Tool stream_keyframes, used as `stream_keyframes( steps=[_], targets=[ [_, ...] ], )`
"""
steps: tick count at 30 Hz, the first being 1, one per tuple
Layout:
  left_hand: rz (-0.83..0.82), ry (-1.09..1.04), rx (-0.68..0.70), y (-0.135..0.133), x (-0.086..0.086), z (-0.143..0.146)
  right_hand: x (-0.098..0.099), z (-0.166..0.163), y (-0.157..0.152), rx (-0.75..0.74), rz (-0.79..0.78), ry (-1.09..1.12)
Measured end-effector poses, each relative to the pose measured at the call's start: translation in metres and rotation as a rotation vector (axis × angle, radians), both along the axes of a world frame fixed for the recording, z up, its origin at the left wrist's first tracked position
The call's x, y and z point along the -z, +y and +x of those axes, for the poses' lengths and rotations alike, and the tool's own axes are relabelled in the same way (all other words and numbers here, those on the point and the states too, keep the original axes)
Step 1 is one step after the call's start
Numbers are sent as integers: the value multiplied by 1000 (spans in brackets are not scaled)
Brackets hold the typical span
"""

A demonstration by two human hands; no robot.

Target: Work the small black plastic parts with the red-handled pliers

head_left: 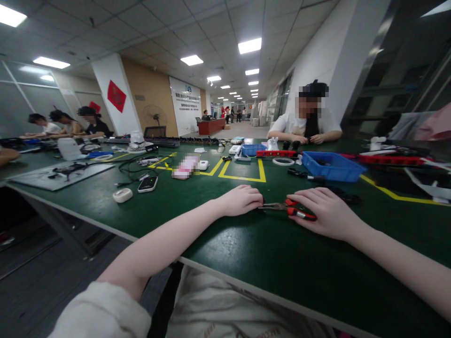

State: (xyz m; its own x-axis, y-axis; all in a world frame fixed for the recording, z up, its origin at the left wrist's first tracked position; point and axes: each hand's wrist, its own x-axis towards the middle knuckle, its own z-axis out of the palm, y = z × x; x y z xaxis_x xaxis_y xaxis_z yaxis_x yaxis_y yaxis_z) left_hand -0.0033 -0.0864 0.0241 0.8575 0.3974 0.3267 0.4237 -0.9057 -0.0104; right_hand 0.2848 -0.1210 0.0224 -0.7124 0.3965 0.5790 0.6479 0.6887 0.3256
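My left hand (241,200) rests knuckles-up on the green table (225,244), its fingers curled under, just left of the metal nose of a pair of red-handled pliers (294,210). What its fingers hold, if anything, is hidden. My right hand (326,212) lies over the pliers' red handles with the fingers wrapped on them. The pliers point left, toward the left hand.
A blue bin (333,165) stands behind my right hand, a smaller blue tray (252,149) farther back. A phone (148,184) and a white case (122,195) lie to the left among black cables. A person (306,123) sits across the table; others sit far left.
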Motion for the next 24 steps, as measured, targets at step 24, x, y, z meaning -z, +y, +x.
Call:
stream_keyframes(
  steps=[24],
  targets=[
    [132, 12, -58, -1, -1, -1, -2, -4, -1, 35, 54, -21]
  ],
)
